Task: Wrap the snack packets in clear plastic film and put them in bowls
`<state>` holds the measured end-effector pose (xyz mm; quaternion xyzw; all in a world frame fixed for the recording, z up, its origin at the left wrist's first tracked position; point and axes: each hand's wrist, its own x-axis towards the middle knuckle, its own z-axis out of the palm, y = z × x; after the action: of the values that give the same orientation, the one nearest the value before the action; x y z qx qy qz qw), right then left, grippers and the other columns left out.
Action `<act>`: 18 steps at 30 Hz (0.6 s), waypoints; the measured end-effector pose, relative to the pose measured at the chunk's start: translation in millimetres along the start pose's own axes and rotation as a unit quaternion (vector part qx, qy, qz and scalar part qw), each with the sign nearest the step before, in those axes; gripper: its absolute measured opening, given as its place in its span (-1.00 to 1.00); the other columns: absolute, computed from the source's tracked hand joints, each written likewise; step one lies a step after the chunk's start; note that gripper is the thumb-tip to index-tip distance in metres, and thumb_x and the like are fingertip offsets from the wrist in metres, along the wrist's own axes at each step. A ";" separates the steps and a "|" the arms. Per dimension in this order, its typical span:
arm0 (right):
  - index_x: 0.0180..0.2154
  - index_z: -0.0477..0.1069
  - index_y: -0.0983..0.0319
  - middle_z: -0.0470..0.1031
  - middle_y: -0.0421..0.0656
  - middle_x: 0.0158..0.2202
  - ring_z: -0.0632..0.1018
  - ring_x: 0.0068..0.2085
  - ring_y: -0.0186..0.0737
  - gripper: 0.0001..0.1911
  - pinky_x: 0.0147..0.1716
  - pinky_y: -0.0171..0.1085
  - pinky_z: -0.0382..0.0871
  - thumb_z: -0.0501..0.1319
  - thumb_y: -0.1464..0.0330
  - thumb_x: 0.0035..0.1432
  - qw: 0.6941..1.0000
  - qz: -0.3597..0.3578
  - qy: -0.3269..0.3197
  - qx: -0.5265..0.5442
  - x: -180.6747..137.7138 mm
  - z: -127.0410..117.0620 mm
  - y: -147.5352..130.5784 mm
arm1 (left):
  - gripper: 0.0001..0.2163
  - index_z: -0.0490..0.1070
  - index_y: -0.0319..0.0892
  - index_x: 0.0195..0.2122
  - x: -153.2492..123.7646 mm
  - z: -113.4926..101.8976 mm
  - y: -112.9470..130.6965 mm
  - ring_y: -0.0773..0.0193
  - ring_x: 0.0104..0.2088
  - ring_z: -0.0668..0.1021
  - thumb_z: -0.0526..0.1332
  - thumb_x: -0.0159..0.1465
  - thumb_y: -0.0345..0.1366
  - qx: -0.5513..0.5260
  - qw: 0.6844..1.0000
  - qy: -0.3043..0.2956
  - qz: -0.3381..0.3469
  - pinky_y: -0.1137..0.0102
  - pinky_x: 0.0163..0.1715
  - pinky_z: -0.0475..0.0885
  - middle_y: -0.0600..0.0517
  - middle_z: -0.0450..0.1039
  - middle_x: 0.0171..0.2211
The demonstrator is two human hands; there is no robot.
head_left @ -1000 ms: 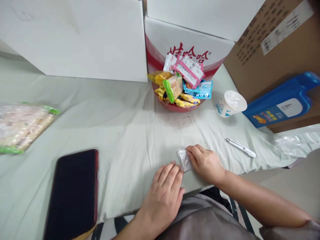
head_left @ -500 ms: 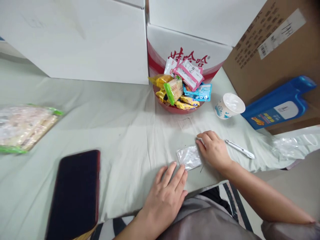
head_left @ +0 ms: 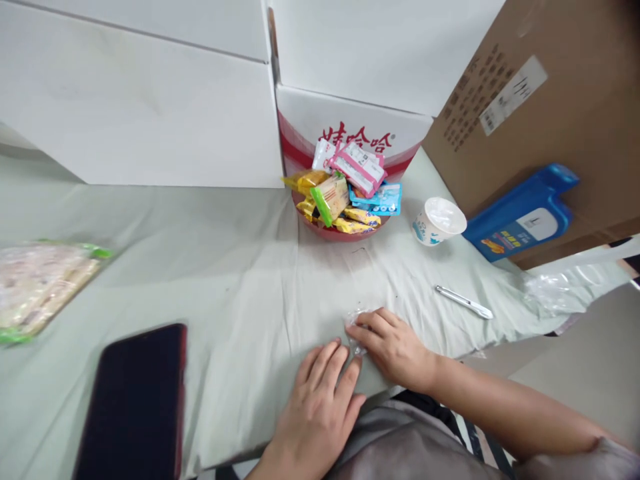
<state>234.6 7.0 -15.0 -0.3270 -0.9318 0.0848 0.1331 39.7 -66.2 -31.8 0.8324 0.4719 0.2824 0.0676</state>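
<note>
A small clear plastic wrapper [head_left: 356,347] lies on the cloth in front of me, mostly covered by my right hand. My right hand [head_left: 395,347] rests on it palm down, fingers bent over the top and not visibly pinching it. My left hand [head_left: 320,393] lies flat with fingers outstretched, its fingertips beside the wrapper's near left edge. Right of my right hand there is a silver pen [head_left: 464,301]. Farther back stands a red bowl [head_left: 333,235] heaped with packaged snacks [head_left: 357,167].
A paper cup [head_left: 437,223] and a blue bottle [head_left: 525,213] stand by a brown carton [head_left: 560,107] at right. White boxes [head_left: 150,113] line the back. To the left lie a dark phone [head_left: 133,400] and a packet with green edges [head_left: 45,280].
My right hand has slid left from the wrapper's right edge onto its top, covering most of it. My left hand stays beside the wrapper. The camera view has shifted slightly.
</note>
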 end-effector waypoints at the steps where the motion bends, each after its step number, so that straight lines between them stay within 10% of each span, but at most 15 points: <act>1: 0.06 0.38 0.29 0.46 0.01 -0.08 0.42 -0.13 -0.13 -0.67 -0.12 -0.13 0.45 0.09 0.45 0.28 1.000 -0.006 0.000 0.006 -2.9 -1.6 1.2 | -0.73 0.45 -0.18 0.01 -0.1 0.1 -0.4 0.04 0.10 0.43 0.07 0.37 -0.27 -0.004 1.000 0.002 0.002 0.12 0.12 0.31 -0.12 0.45 0.02; 7: -0.04 0.44 0.20 0.48 -0.05 -0.18 0.50 -0.17 -0.21 -0.67 -0.20 -0.23 0.47 0.01 0.53 0.27 0.991 0.031 0.126 -0.035 -8.2 -52.9 51.2 | -0.76 0.47 -0.15 -0.05 -1.5 6.2 -1.1 0.06 0.10 0.43 0.09 0.37 -0.23 -0.034 0.999 0.019 -0.012 0.15 0.13 0.27 -0.06 0.48 0.00; 12: -0.11 0.52 0.17 0.48 -0.01 -0.18 0.50 -0.10 -0.07 -0.72 -0.08 -0.08 0.41 0.06 0.41 0.27 0.909 0.209 0.289 -0.215 18.2 -122.5 142.2 | -0.76 0.47 -0.16 -0.05 -2.7 8.9 -2.4 0.05 0.11 0.42 0.08 0.36 -0.26 -0.024 0.999 0.027 0.002 0.14 0.12 0.29 -0.07 0.48 0.00; 18: -0.09 0.57 0.21 0.57 -0.08 -0.14 0.55 -0.11 -0.10 -0.68 -0.10 -0.23 0.41 0.14 0.43 0.17 0.914 0.385 -0.051 -0.120 53.2 -134.2 214.2 | -0.75 0.47 -0.16 -0.04 -3.5 7.6 -3.3 0.05 0.13 0.41 0.09 0.35 -0.27 -0.016 1.000 0.021 0.005 0.13 0.13 0.31 -0.09 0.47 0.01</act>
<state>361.0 215.5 70.3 -0.6693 -0.7423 0.0331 0.0022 39.9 -66.1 -40.9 0.8274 0.4644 0.3080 0.0699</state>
